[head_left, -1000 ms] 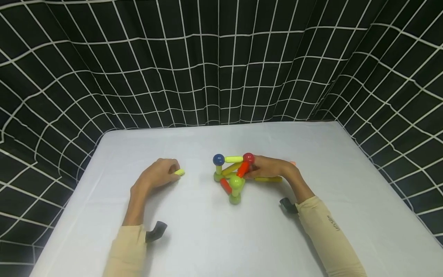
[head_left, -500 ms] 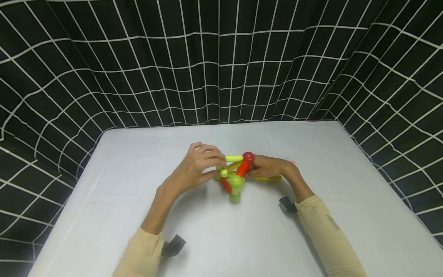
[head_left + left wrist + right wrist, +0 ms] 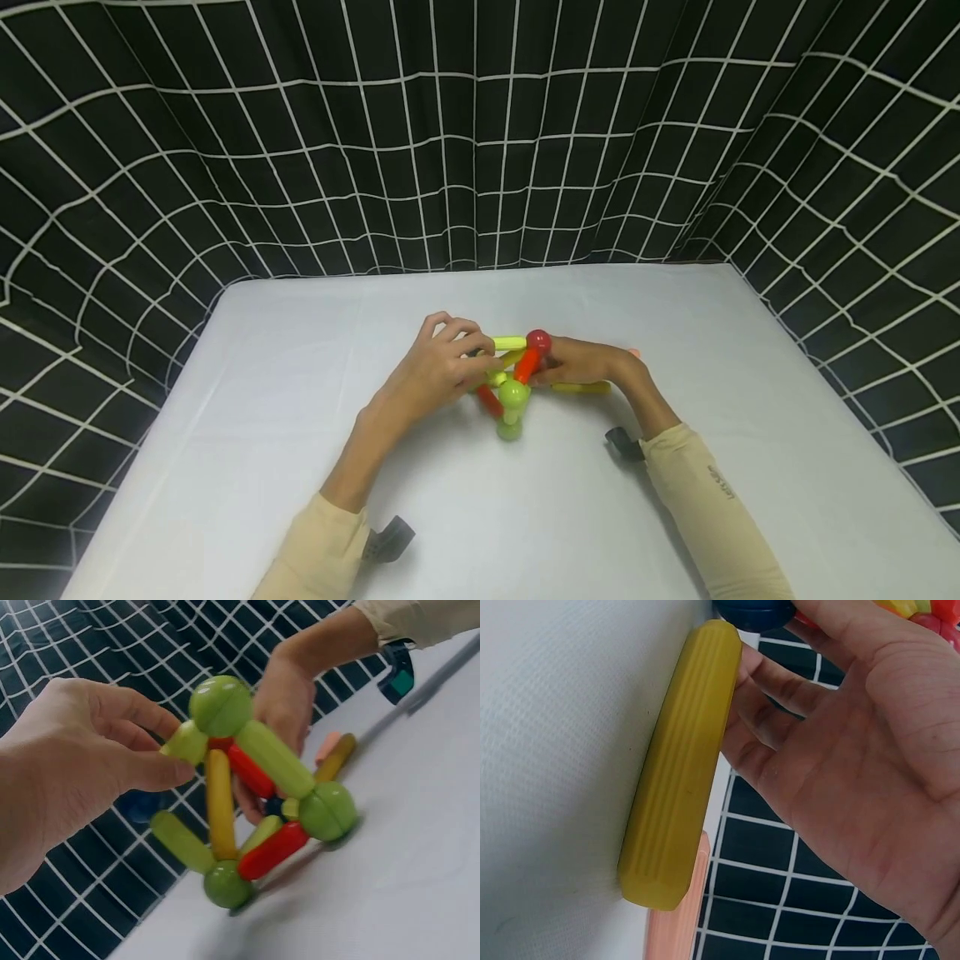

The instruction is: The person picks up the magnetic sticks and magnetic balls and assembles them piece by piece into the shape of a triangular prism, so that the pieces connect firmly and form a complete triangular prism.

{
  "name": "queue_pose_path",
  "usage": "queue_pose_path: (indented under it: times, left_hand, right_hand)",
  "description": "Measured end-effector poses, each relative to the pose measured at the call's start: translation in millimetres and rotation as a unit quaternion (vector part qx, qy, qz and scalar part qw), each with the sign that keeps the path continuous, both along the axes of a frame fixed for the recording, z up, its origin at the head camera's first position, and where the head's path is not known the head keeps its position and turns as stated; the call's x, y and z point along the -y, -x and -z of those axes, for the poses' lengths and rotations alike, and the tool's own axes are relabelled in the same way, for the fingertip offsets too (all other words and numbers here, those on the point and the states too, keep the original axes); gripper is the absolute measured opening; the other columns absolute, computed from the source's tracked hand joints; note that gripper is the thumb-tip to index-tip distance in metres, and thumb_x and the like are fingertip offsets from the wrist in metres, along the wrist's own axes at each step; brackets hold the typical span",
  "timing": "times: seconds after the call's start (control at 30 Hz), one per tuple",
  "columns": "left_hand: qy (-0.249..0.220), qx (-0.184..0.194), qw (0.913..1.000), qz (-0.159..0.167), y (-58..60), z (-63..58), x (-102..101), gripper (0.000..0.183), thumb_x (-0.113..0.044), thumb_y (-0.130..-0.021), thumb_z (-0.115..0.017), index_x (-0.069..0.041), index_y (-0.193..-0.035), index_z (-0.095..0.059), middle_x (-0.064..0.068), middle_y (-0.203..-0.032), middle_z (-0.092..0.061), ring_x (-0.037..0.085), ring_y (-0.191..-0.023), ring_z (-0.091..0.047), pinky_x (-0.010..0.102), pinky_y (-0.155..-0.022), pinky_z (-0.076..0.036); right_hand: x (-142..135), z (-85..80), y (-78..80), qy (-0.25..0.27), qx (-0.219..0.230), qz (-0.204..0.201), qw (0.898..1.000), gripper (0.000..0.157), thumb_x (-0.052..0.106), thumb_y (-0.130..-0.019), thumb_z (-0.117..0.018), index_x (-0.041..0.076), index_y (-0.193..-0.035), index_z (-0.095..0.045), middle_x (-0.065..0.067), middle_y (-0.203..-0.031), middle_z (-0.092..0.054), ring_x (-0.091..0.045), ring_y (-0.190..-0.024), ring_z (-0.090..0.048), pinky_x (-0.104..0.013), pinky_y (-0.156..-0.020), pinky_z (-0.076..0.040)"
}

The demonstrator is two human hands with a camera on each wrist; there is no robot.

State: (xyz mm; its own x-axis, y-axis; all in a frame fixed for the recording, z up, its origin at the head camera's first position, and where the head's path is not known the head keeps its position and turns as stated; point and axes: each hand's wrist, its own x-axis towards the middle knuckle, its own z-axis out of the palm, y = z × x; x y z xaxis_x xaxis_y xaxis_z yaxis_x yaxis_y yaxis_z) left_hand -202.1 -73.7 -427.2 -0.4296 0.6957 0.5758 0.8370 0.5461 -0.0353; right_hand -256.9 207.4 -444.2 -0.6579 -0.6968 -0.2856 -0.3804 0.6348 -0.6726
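Note:
A frame of coloured balls and ribbed rods, like a magnetic building set, stands on the white table [image 3: 570,517]. My left hand [image 3: 438,367] pinches a yellow-green rod [image 3: 186,742] between thumb and fingers, its end right at the upper green ball [image 3: 221,707]. The upper blue ball [image 3: 139,804] shows behind the left thumb. At the frame's right side my right hand [image 3: 585,358] grips low, beneath the red ball [image 3: 538,340]; its fingertips are around a dark blue ball [image 3: 756,613] at the base, partly hidden.
A loose mustard-yellow rod [image 3: 679,772] lies on the table under the right palm. Beside it is a pink rod [image 3: 676,907], mostly covered by the right wrist in the head view. A black curtain with white grid lines [image 3: 495,150] hangs around the table's far edges.
My left hand has travelled from the table's left side to the frame, carrying the yellow-green rod, then slightly further right to the green ball. The right hand stays in place.

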Motion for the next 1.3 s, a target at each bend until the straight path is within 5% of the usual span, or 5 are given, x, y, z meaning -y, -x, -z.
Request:
queue_pose_path:
  times: [0.23,0.5,0.63,0.87,1.3]
  left_hand:
    - [-0.079,0.117,0.9899,0.000,6.9,12.5,4,0.053,-0.026,-0.077,-0.094,-0.019,-0.124,-0.071,0.005,-0.128,-0.064,0.029,-0.129,-0.052,0.056,-0.110,-0.042]
    - [-0.144,0.437,0.8834,-0.092,21.8,70.2,4,0.066,-0.044,-0.087,-0.084,-0.017,-0.139,-0.055,0.004,-0.122,-0.065,0.022,-0.112,-0.058,0.043,-0.101,-0.053]
    - [-0.152,0.426,0.8845,-0.116,21.8,82.1,-4,0.048,-0.046,-0.086,-0.085,-0.016,-0.117,-0.063,0.002,-0.089,-0.062,0.019,-0.083,-0.056,0.034,-0.073,-0.049]
    - [-0.208,0.390,0.8862,-0.138,17.0,90.2,-14,0.046,-0.040,-0.087,-0.084,-0.018,-0.119,-0.061,-0.002,-0.089,-0.068,0.016,-0.083,-0.061,0.031,-0.077,-0.054]
    - [-0.208,0.398,0.8866,-0.111,20.7,95.6,-6,0.045,-0.042,-0.089,-0.083,-0.022,-0.122,-0.061,-0.004,-0.082,-0.062,0.013,-0.077,-0.055,0.027,-0.069,-0.046]
  right_hand:
    - [1,0.4,-0.4,0.007,-0.008,-0.003,1.000,0.043,0.020,-0.099,-0.072,0.011,-0.139,-0.059,-0.004,-0.115,-0.067,-0.021,-0.106,-0.057,-0.038,-0.100,-0.050]
    - [5,0.6,3.5,-0.030,-0.129,0.078,0.988,0.025,0.018,-0.101,-0.067,0.004,-0.122,-0.066,-0.006,-0.088,-0.059,-0.017,-0.078,-0.056,-0.025,-0.069,-0.050]
    - [-4,-15.5,-0.5,-0.102,-0.135,0.120,0.978,0.036,0.024,-0.102,-0.067,0.007,-0.133,-0.065,-0.010,-0.105,-0.065,-0.022,-0.092,-0.062,-0.037,-0.085,-0.060]
    - [-29,-40.5,-10.7,-0.258,-0.046,0.115,0.958,0.035,0.032,-0.095,-0.076,0.014,-0.124,-0.066,-0.008,-0.111,-0.066,-0.024,-0.099,-0.059,-0.046,-0.086,-0.053]
    - [-18,-34.3,-18.1,-0.293,-0.070,0.129,0.945,0.036,0.003,-0.083,-0.082,0.011,-0.117,-0.073,-0.006,-0.115,-0.067,-0.022,-0.095,-0.057,-0.042,-0.088,-0.055]
